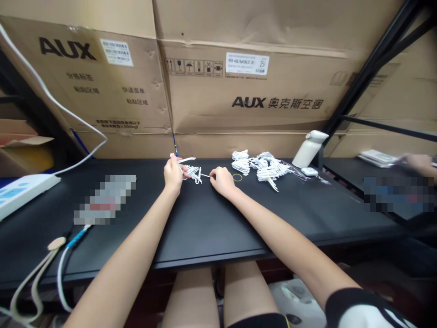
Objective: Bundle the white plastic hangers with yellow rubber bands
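Observation:
Near the middle of the black table, my left hand (174, 175) is closed round a bundle of thin white cord (194, 174), folded in short loops that stick out on its right side. A loose white end points up and right above the fingers. My right hand (222, 181) pinches a strand of the same cord, which runs straight from the bundle to its fingertips. A thin yellow rubber band (237, 177) lies just right of my right hand. Farther right are several white cord bundles (269, 168), piled together.
A pale bottle (309, 149) and a small white case (309, 171) stand at the back right. Left are a pixelated flat object (107, 198) with a cable, and a white power strip (27, 193). Cardboard boxes (205, 114) line the back. Another person's hand (421, 164) shows far right.

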The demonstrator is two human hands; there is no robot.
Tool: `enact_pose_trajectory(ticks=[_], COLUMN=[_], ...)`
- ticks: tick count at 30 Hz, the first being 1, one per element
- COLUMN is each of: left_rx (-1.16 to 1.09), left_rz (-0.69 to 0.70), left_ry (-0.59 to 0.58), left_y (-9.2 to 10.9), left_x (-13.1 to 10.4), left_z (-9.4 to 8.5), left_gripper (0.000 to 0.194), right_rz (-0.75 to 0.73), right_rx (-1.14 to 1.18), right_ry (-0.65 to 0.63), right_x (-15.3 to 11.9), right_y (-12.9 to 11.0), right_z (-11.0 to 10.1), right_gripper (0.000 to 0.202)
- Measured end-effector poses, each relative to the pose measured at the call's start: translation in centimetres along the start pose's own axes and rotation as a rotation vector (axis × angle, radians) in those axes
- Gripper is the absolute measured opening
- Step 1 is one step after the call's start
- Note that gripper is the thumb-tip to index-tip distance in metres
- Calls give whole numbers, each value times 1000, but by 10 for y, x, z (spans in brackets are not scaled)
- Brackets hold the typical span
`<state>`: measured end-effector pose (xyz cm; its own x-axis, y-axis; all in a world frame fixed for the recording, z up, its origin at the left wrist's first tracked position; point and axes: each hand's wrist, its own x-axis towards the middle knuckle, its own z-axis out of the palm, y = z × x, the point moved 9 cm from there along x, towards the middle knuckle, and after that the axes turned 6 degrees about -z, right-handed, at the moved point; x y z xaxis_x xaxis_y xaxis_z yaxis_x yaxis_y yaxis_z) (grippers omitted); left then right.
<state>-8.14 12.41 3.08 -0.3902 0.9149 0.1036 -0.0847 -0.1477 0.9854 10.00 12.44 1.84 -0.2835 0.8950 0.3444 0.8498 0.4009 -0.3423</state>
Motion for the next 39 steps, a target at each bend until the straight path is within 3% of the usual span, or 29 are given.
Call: enact_pose_trajectory(ticks=[2,8,14,17,21,25,31,39], left_rx=[-13,42,235,278,298,318,311,265], left_rz=[-17,-52,-67,-75,-108,-128,-124,-172], left_ry=[-38,-297,-343,-341,-353,-369,-393,-402], left_y=[0,-2,-11,-15,-19,-21,-22,-22], left_x=[-1,-12,-15,-14,-15,-16,-16,-17], left_z=[4,31,38,38,39,39,41,40], left_gripper=[33,34,36,35,34,33,39,37], right_rz=[34,127,205,157,68,4,74,20], right_rx=[16,317,521,765,1023,1044,1053,1097], right_ry=[9,159,284,299,215,151,306,46], right_x=[2,9,16,19,20,20,19,16], right_y=[8,43,72,65,45,33,46,24], right_z=[-2,-7,-17,-15,-3,3,-6,15], right_gripper=[21,15,15,16,20,23,23,24])
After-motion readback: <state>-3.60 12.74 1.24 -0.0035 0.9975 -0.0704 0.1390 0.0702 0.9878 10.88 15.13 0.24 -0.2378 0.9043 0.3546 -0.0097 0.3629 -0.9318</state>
